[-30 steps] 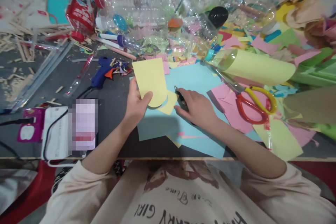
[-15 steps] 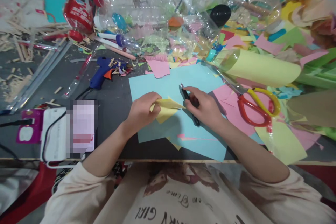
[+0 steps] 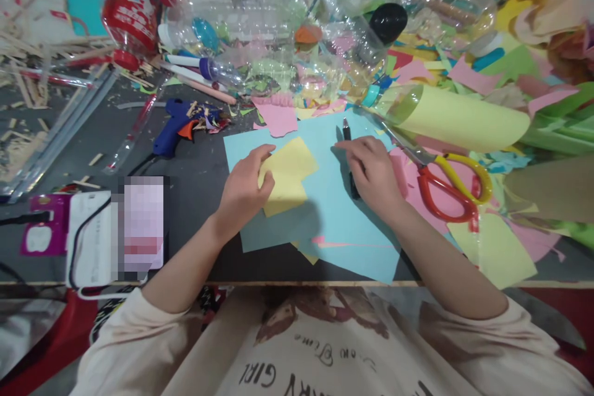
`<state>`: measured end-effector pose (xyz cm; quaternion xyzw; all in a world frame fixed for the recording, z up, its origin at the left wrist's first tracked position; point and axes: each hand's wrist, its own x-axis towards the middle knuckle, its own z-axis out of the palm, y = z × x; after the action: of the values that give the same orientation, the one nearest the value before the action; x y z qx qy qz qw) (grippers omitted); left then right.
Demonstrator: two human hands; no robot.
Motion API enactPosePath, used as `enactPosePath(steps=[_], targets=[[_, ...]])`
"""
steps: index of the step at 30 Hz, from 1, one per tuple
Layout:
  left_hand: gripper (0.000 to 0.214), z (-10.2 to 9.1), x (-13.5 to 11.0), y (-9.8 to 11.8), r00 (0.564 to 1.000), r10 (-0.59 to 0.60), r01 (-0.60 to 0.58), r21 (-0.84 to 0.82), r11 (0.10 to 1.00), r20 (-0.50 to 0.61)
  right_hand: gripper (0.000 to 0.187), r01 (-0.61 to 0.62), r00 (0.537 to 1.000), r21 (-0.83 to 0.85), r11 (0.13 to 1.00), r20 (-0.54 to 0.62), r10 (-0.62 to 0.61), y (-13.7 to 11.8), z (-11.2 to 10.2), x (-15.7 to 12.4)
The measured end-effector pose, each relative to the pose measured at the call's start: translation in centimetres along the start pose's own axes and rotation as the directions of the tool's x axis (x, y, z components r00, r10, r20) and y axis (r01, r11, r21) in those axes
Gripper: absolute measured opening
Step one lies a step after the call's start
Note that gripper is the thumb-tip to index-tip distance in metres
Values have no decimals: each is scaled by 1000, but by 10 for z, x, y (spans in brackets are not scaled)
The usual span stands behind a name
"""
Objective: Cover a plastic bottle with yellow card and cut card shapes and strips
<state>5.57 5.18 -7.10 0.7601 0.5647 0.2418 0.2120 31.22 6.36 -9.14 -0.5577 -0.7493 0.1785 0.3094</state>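
My left hand (image 3: 244,185) pinches a piece of yellow paper (image 3: 286,174) and holds it down on a light blue sheet (image 3: 325,198) spread on the dark table. My right hand (image 3: 374,173) grips a black pen (image 3: 347,133), tip pointing away from me, over the same blue sheet to the right of the yellow piece. Red and yellow scissors (image 3: 452,189) lie just right of my right hand on pink paper.
A blue glue gun (image 3: 174,127) lies left of the blue sheet. A white device with a cable (image 3: 90,241) sits near the table's front edge at left. Clear plastic bottles (image 3: 278,31), a rolled yellow sheet (image 3: 459,117) and coloured paper scraps crowd the back and right.
My left hand lowered the upright yellow paper and laid it flat on the blue sheet. My right hand with the pen shifted up and to the right.
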Motion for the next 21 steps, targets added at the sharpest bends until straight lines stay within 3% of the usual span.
enactPosePath(steps=[5,8,11,13,15,18,21], targets=[[26,-4,1,1,1000,16,-20,-207,978,-18,31,-2,985,-38,999,-171,-4,-1,-4,-1],[22,-6,0,3,1000,-10,14,-363,932,12,32,146,979,11,989,-147,-143,-11,-6,-6],[23,-5,-4,6,997,3,40,-523,851,81,38,249,967,182,951,-105,-232,-20,-4,-12],[28,-1,-6,8,993,12,60,-594,802,118,45,175,984,340,924,-33,-174,-25,0,-16],[36,4,-8,8,993,3,74,-626,776,121,52,9,989,528,849,119,-85,-27,3,-18],[46,13,-7,5,996,-28,77,-624,778,87,56,-228,938,710,666,344,-45,-28,7,-20],[53,15,-3,0,997,-65,80,-601,795,47,54,-313,915,762,567,402,-36,-29,9,-20]])
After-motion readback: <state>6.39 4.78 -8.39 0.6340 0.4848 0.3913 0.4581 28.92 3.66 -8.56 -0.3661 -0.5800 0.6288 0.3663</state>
